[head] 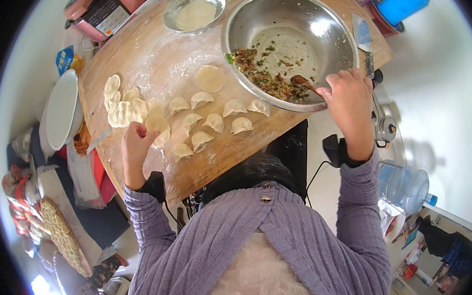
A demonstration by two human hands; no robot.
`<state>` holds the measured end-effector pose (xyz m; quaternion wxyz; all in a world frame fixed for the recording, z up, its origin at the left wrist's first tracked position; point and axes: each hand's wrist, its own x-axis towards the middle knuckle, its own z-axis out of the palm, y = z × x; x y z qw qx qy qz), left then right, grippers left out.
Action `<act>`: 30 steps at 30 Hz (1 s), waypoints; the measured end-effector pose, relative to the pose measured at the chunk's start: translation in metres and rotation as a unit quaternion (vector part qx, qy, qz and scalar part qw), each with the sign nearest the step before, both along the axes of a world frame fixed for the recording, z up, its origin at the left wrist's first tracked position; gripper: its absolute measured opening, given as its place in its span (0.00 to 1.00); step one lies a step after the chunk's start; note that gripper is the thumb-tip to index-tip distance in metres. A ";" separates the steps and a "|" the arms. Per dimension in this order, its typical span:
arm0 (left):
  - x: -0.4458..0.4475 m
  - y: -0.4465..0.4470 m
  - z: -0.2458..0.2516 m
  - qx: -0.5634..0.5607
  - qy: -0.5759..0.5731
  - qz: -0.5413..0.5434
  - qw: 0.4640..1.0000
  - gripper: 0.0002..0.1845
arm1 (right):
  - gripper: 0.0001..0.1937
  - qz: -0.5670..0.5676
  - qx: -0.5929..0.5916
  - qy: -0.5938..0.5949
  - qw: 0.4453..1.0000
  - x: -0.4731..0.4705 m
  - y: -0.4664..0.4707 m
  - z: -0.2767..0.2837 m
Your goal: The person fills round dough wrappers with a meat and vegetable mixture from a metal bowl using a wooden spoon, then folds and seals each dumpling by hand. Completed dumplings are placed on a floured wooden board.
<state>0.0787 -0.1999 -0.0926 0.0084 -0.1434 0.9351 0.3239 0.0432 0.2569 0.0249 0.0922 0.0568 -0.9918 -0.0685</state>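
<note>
My right hand (348,99) grips the handle of a brown wooden spoon (301,80) over the near right rim of a large stainless steel bowl (284,12). The spoon's head rests in chopped filling (278,87) with green bits, gathered along the bowl's near side. At the left, my left hand (135,141) has its thumb at the edge of a round dumpling wrapper (157,123); whether the fingers pinch it is unclear. More wrappers (131,110) overlap just beyond that hand. Several folded dumplings (214,122) lie between my hands, and one flat wrapper (210,79) lies alone behind them.
The floured wooden board (143,65) bears a bowl of flour (195,15) at the back and a cleaver (362,33) beyond the steel bowl. A pink cooker (107,5) stands back left. Filled dumplings cover a tray (62,230) at lower left. Water jug (407,188) at right.
</note>
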 end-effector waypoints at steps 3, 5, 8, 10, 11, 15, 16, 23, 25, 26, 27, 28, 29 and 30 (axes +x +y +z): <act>-0.001 -0.004 -0.005 0.008 -0.016 0.016 1.000 0.16 | 0.05 0.067 -0.031 -0.054 0.996 -0.004 0.021 -0.005; -0.003 -0.007 -0.002 0.004 -0.071 -0.006 0.997 0.16 | 0.04 0.126 -0.017 -0.008 0.992 -0.008 0.026 -0.012; -0.004 -0.001 0.005 0.172 -0.013 -0.006 0.985 0.15 | 0.04 0.131 0.034 0.010 0.991 -0.012 0.029 -0.021; -0.003 0.012 0.014 0.329 0.047 0.015 0.943 0.17 | 0.04 0.129 0.058 0.011 0.990 -0.014 0.029 -0.026; 0.000 0.022 0.020 0.401 0.065 0.031 0.913 0.18 | 0.04 0.131 0.035 -0.013 0.991 -0.015 0.029 -0.027; 0.003 0.069 0.051 0.605 0.021 -0.039 0.795 0.25 | 0.05 0.171 -0.015 -0.053 0.984 -0.022 0.027 -0.029; 0.000 0.084 0.055 0.636 -0.008 -0.056 0.770 0.27 | 0.05 0.169 -0.010 -0.072 0.983 -0.024 0.026 -0.029; -0.023 0.175 0.071 0.706 -0.153 -0.176 0.669 0.26 | 0.03 0.125 -0.015 -0.054 0.991 -0.029 0.020 -0.018; -0.032 0.193 0.070 0.720 -0.142 -0.204 0.649 0.26 | 0.02 0.112 -0.044 -0.092 0.988 -0.024 0.019 -0.015; -0.035 0.199 0.069 0.722 -0.143 -0.191 0.650 0.25 | 0.02 0.123 -0.058 -0.095 0.986 -0.023 0.020 -0.014; -0.037 0.203 0.068 0.723 -0.146 -0.186 0.649 0.25 | 0.02 0.129 -0.069 -0.104 0.984 -0.021 0.023 -0.013; -0.039 0.206 0.067 0.724 -0.150 -0.182 0.649 0.25 | 0.03 0.142 -0.078 -0.099 0.982 -0.020 0.025 -0.012; -0.040 0.207 0.066 0.718 -0.161 -0.172 0.655 0.24 | 0.03 0.138 -0.095 -0.121 0.978 -0.020 0.027 -0.013; -0.041 0.207 0.065 0.723 -0.158 -0.178 0.649 0.24 | 0.03 0.142 -0.108 -0.129 0.975 -0.021 0.029 -0.014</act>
